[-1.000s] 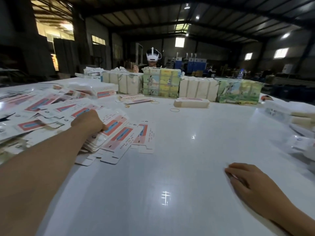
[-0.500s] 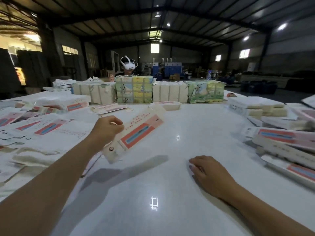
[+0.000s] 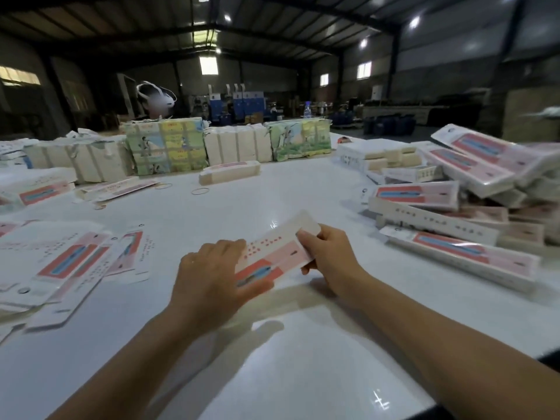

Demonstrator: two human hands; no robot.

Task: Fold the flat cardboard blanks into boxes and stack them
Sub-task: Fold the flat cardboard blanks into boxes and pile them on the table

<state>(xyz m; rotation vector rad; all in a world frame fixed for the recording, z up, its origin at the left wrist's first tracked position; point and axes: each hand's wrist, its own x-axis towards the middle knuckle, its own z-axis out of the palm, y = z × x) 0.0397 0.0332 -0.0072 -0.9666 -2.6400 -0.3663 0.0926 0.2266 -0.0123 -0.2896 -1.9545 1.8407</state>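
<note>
While gripped at both ends, flat white-and-pink printed cardboard blank held just above glossy white table, centre-front, tilted w/ far end higher. Left hand closed over near-left end, thumb under, fingers on top. Right hand pinching far-right end, fingers curled round edge, thumb on upper face. Blank's red/blue strip facing up, rows of small red print beside it; slightly motion-blurred.

Head view, left side: loose spread of same flat blanks, overlapping, near table edge. Right side: heap of folded long white-and-pink boxes, some stacked, some slanted, well apart from hands. One folded box alone mid-table further back, w/ tan rubber band just in front of it.

Back of table: row of strapped bundles, cream-coloured ones between two w/ green-yellow illustrated wrap. Behind bundles, another person wearing white headset, blurred. Dim warehouse beyond, roof lights on.
</note>
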